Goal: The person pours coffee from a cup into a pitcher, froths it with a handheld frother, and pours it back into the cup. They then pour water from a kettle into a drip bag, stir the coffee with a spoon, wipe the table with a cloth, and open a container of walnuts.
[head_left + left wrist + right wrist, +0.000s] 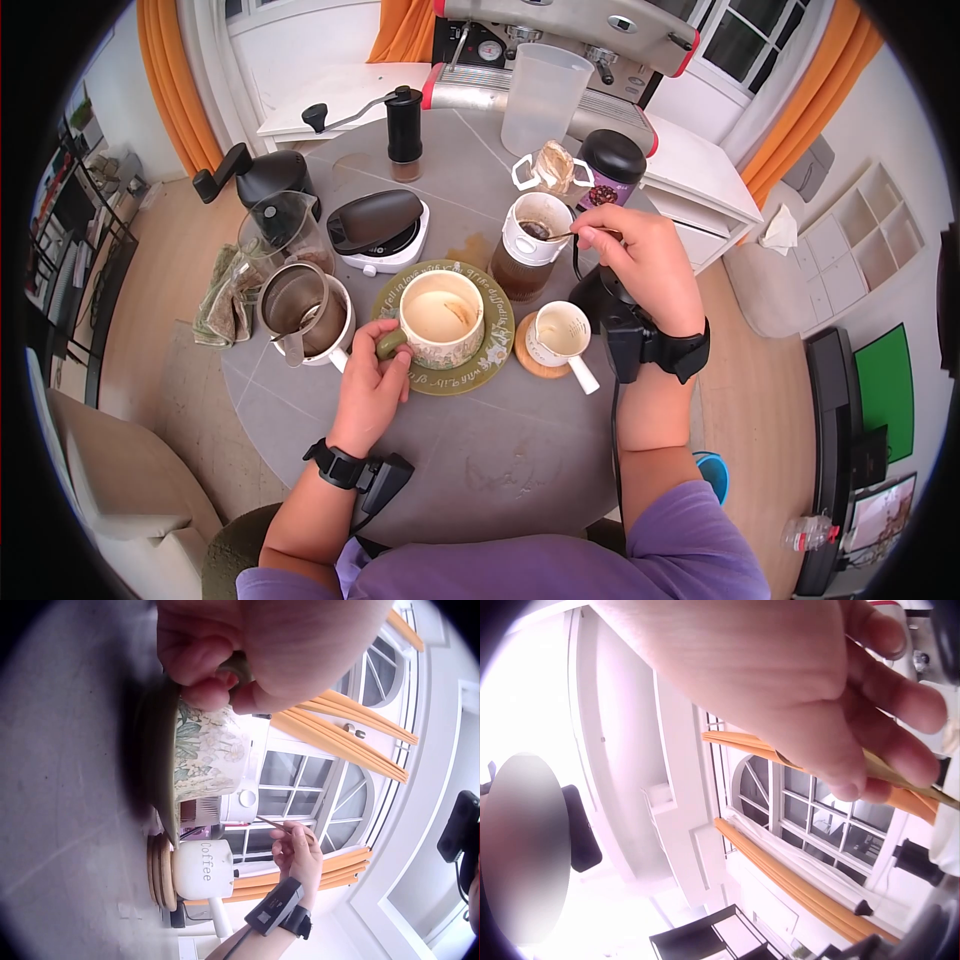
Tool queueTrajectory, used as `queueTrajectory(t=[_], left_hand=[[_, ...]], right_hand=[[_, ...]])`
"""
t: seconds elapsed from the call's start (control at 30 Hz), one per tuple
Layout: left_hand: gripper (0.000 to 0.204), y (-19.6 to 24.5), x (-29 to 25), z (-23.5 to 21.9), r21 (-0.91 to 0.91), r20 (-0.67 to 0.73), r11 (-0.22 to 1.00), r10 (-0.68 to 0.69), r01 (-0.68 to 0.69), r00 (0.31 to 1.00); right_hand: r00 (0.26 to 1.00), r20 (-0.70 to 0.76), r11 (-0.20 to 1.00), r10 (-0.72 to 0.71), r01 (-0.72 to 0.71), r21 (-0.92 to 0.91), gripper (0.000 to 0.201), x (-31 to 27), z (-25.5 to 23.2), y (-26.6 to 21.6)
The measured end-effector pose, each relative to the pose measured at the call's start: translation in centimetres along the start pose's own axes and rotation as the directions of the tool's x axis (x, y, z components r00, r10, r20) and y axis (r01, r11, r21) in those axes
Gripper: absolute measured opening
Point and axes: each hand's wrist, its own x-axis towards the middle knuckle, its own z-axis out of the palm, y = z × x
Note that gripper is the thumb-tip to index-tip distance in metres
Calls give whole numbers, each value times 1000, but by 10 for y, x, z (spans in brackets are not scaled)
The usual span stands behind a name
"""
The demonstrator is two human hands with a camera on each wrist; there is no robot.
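My left hand (pixel 372 385) pinches the green handle of a floral cup (pixel 442 350), which sits on a green saucer (pixel 470 382) with lettering round its rim. A pale inside with a brown streak shows in the cup. My right hand (pixel 648 262) holds a thin gold-coloured spoon (pixel 904 778) between thumb and fingers. The spoon's far end reaches into a white filter cup (pixel 520 240) holding dark, wet coffee grounds, and its tip is hidden there. Under this filter cup stands a clear vessel (pixel 522 275) of brown liquid.
Right of the saucer, a small white coffee pot (pixel 557 340) stands on a wooden coaster. To the left are a mug (pixel 340 345) with a metal strainer, a glass jug (pixel 285 225) and a scale (pixel 400 255). A hand grinder (pixel 404 130) and a plastic pitcher (pixel 545 95) stand farther back.
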Motion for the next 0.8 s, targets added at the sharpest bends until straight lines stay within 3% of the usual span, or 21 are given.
queueTrajectory(t=[0.07, 0.17, 0.27, 0.33, 0.47, 0.67, 0.73, 0.8], left_hand=[[30, 0, 0, 0, -3, 1, 1000, -3, 3, 1000], [30, 0, 0, 1, 13, -5, 1000, 0, 0, 1000], [29, 0, 0, 1, 21, -9, 1000, 1, 0, 1000], [29, -2, 0, 0, -9, -5, 1000, 19, -19, 1000], [30, -1, 0, 0, -7, 2, 1000, 14, -14, 1000], [34, 3, -3, 0, 6, 7, 1000, 19, -19, 1000], [36, 6, -5, 1, 24, 7, 1000, -1, 1, 1000], [37, 10, -6, 0, 37, 8, 999, -13, 13, 1000]], right_hand=[[999, 24, 999, 24, -25, 35, 11, 0, 0, 1], [998, -63, 999, 17, -13, 50, 11, 0, 0, 3], [1000, 18, 1000, 16, -16, 13, 11, 0, 0, 4], [998, -59, 993, 19, -12, 114, 11, 0, 1, 3], [999, -5, 999, 42, -42, 25, 11, -1, -3, 2], [995, -95, 993, 39, -28, 113, 11, -2, -4, 3], [999, -19, 996, 49, -48, 79, 11, -1, -6, 0], [996, -81, 989, 47, -35, 142, 12, -2, -6, 2]])
